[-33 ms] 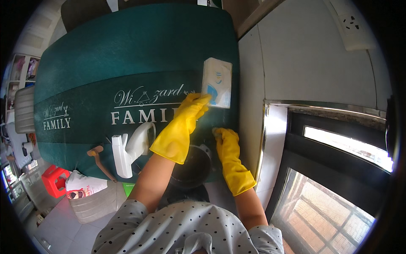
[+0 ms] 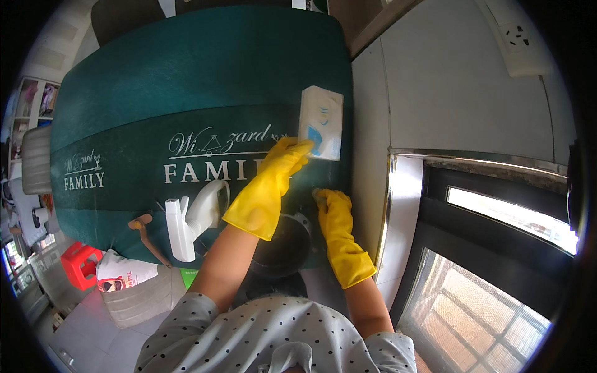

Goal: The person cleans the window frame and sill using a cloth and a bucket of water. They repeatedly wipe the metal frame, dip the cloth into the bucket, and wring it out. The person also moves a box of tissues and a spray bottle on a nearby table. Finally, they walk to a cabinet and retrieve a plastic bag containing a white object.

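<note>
Both my hands wear yellow rubber gloves. My left hand (image 2: 283, 163) has its fingers closed on the near left corner of a white and blue pack of tissues (image 2: 324, 121), which lies on the green cloth-covered table (image 2: 205, 68). Close to the table's right side, my right hand (image 2: 336, 211) is curled round a small greyish thing (image 2: 319, 198); the fingers hide most of it, and I cannot make out its kind. Between my forearms, at the near table edge, is a dark round pot (image 2: 283, 245).
Left of my left forearm are a white hand-held appliance (image 2: 189, 224) and a brown T-shaped tool (image 2: 144, 231). A white wall (image 2: 372, 143) borders the table's right side. A red stool (image 2: 81, 266) and a grey chair holding a white bag (image 2: 124, 271) are at the lower left.
My left hand and the tissue pack sit very slightly further right. My right hand stays where it was.
</note>
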`<state>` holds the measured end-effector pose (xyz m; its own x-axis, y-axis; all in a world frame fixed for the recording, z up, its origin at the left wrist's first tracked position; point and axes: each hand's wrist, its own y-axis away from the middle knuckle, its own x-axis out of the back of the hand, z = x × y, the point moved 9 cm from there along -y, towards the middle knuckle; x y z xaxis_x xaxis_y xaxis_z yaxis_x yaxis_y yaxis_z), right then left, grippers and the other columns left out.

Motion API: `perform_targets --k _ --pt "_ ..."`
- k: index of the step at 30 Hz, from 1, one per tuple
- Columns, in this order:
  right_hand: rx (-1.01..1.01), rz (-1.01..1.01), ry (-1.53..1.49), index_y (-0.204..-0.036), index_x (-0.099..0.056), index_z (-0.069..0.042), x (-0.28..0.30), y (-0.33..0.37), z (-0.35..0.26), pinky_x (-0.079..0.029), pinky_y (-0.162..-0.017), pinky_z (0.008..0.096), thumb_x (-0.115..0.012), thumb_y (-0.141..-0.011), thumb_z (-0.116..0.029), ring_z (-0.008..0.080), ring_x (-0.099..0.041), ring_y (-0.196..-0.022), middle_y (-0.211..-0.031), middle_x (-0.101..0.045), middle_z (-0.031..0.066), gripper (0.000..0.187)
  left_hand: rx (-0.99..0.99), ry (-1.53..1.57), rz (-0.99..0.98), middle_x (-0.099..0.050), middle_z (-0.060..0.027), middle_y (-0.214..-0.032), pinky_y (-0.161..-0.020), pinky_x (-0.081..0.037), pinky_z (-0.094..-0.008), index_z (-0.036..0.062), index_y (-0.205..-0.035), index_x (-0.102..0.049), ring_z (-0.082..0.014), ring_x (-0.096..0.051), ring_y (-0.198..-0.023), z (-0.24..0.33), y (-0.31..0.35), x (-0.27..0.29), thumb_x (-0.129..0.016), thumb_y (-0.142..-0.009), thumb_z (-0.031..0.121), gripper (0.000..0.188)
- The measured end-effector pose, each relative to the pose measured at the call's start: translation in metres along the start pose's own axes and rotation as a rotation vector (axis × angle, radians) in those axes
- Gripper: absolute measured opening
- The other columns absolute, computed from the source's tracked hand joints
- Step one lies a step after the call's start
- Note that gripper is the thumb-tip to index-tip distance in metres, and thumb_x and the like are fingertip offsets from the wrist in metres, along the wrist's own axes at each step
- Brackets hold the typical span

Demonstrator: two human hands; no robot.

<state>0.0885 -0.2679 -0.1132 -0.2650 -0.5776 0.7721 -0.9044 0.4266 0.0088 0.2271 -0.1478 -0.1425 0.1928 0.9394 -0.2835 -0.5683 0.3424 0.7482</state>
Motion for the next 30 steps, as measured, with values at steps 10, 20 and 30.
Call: perform_targets --k 10,20,30 --pt "0.007 -0.005 0.094 -0.097 -0.071 -0.01 -0.003 0.002 -0.001 -0.05 -0.085 0.0411 -0.069 -0.082 0.002 0.0334 -0.062 -0.094 -0.095 -0.069 0.0118 0.019 0.004 -0.133 -0.022 -0.065 -0.0157 -0.121 -0.09 -0.051 -0.0266 0.0021 -0.128 -0.06 -0.0216 -0.068 -0.102 0.01 0.018 -0.012 -0.07 -0.093 0.042 0.054" --pt "-0.567 -0.046 -0.543 -0.12 -0.059 -0.006 0.018 -0.099 -0.037 -0.053 -0.09 0.0346 -0.073 -0.091 -0.015 0.0254 -0.066 -0.099 -0.111 -0.066 0.014 0.033 -0.292 0.035 -0.112 -0.072 -0.0132 -0.106 -0.081 -0.054 -0.0297 -0.0001 -0.123 -0.062 -0.02 -0.07 -0.089 0.04 0.193 0.017 -0.068 -0.094 0.035 0.046" --pt "-0.21 0.214 -0.195 -0.123 -0.067 -0.009 0.001 -0.219 -0.016 -0.048 -0.102 0.0393 -0.066 -0.095 -0.022 0.032 -0.063 -0.115 -0.123 -0.067 0.0128 0.031 -0.963 -0.058 0.48 -0.036 -0.0215 -0.148 -0.11 -0.02 -0.0583 -0.0002 -0.149 -0.031 -0.041 -0.03 -0.136 0.157 0.355 0.145 -0.067 -0.083 0.028 0.081"
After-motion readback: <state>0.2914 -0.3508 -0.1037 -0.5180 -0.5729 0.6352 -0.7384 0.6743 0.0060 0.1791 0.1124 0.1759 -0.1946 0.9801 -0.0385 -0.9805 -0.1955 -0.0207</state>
